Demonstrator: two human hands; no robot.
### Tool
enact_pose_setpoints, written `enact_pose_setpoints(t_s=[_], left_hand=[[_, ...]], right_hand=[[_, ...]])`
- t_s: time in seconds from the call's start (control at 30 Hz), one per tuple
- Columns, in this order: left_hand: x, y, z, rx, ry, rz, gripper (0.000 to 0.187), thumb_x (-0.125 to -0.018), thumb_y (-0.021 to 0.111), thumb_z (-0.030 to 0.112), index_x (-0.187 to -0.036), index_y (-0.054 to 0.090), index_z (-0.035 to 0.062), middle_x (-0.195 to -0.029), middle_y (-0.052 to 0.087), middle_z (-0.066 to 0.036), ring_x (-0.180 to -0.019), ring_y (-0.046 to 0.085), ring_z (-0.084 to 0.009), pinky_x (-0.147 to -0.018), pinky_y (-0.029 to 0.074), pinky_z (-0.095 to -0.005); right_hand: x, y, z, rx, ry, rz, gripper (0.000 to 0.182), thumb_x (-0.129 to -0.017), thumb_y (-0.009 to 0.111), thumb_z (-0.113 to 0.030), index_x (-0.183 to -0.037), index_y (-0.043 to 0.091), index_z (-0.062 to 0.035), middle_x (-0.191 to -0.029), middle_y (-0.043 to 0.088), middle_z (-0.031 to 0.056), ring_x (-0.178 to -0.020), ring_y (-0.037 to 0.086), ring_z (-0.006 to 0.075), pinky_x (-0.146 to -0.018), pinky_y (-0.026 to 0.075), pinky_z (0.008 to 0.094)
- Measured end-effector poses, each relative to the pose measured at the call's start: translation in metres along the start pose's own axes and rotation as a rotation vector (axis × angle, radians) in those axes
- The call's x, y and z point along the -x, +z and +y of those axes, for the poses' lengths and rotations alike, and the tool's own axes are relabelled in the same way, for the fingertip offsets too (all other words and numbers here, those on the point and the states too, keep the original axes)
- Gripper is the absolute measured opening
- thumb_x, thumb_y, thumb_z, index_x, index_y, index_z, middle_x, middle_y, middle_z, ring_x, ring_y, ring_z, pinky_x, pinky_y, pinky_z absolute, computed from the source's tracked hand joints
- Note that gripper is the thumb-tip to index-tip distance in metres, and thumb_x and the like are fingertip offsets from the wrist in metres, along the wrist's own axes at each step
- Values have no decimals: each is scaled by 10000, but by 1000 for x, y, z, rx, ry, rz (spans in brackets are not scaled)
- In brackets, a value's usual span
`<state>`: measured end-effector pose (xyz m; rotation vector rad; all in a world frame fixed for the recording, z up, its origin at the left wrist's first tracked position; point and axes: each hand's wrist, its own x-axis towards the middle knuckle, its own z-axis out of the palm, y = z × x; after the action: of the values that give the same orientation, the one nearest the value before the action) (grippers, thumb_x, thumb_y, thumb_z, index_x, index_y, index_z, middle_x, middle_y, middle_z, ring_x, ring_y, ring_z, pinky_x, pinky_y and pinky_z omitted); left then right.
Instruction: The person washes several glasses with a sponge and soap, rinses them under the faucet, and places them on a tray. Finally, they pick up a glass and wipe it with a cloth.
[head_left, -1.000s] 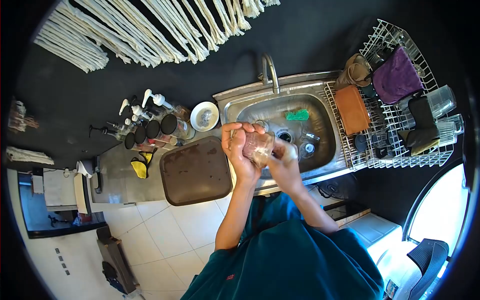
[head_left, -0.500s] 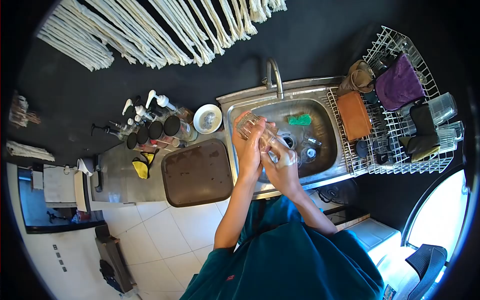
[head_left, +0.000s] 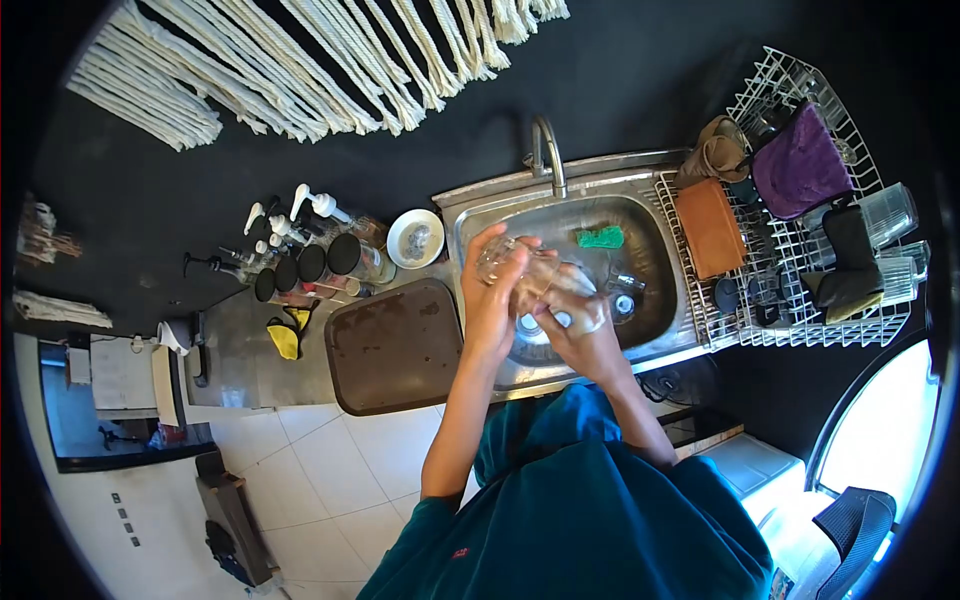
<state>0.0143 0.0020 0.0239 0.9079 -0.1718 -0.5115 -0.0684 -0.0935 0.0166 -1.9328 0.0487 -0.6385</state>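
Observation:
Over the left part of the steel sink [head_left: 658, 260], both my hands are around a clear ribbed drinking glass [head_left: 497, 256]. My left hand [head_left: 488, 308] is wrapped around one end of the glass. At the other end is my right hand [head_left: 588, 332], fingers curled in and coated with white suds, partly smeared by motion. My hands hide much of the glass. A green scrubbing sponge [head_left: 600, 237] lies at the back of the sink. To the right of my hands, small clear glassware [head_left: 627, 282] rests in the basin.
A faucet [head_left: 546, 150] rises behind the sink. A wire dish rack [head_left: 705, 318] on the right holds cloths and clear containers. Left of the sink are a brown tray [head_left: 393, 345], a white bowl [head_left: 400, 224], dark-lidded jars [head_left: 345, 254] and a yellow-black cloth [head_left: 284, 337].
My right hand has shifted slightly right and down, toward the glass's lower end, with more suds showing. My left hand keeps its hold, with its fingers slightly shifted.

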Motion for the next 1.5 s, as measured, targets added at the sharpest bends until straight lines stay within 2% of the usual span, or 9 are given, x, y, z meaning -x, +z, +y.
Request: enact_pose_setpoints(t_s=[0.13,0.2,0.23,0.47,0.63,0.93,1.1,1.37,1.5], left_hand=[[-5,1,-10,2,67,33,420,-833,612,138,-1191,409,57,-965,583,-155,-970,615,-321,-810,539,-414],[-9,-6,-18,130,113,-100,467,-810,637,156,-1206,409,59,-998,585,-171,-988,608,-324,-836,528,-413],[-11,-8,-20,260,156,-233,515,-786,663,174,-1220,410,61,-1030,587,-188,-1005,600,-327,-861,516,-413],[-14,-24,8,-25,-106,-387,695,-757,726,303,-1307,380,57,-1144,564,-189,-1106,551,-286,-963,437,-402],[-7,-26,34,-452,-250,-375,516,-792,730,381,-1103,483,50,-833,590,-16,-660,562,-63,-469,401,-198],[4,-20,11,-486,65,-207,500,-757,772,194,-1125,484,18,-956,619,-66,-856,607,-140,-760,496,-279],[10,-6,21,-352,83,-265,634,-723,793,205,-1231,451,37,-1019,602,-106,-943,600,-204,-902,461,-373],[2,11,-9,309,113,226,255,-871,555,324,-933,471,91,-813,537,-63,-769,587,-261,-786,500,-445],[5,9,-14,252,274,17,240,-849,534,290,-919,464,71,-794,525,-96,-750,568,-258,-766,492,-446]], right_hand=[[3,11,15,129,-135,78,162,-803,632,-59,-958,638,-12,-934,647,137,-873,622,294,-777,483,362],[2,16,12,-1098,622,73,160,-876,573,-65,-1013,619,2,-1008,642,96,-933,615,180,-799,478,318],[0,13,-2,-1241,572,116,161,-922,520,-64,-1032,597,24,-1037,622,67,-970,579,117,-814,468,281],[10,8,1,-691,316,157,201,-842,594,31,-1042,614,31,-1072,628,125,-1039,588,196,-892,463,357],[-6,-22,-6,-48,-94,-49,216,-741,652,28,-955,641,-2,-1208,591,147,-1070,551,379,-890,456,388],[-2,-13,23,-1093,663,-43,112,-875,563,-41,-968,593,15,-965,650,114,-794,603,154,-766,469,292],[4,-1,10,-1215,657,93,152,-929,494,-68,-1006,579,31,-848,596,41,-749,566,92,-691,464,248],[13,16,2,-100,176,2,186,-824,606,-35,-1001,551,-9,-860,598,36,-758,584,111,-636,480,283],[6,16,-9,-1212,752,158,143,-928,491,-79,-1062,514,-36,-951,587,47,-878,593,103,-750,496,257]])
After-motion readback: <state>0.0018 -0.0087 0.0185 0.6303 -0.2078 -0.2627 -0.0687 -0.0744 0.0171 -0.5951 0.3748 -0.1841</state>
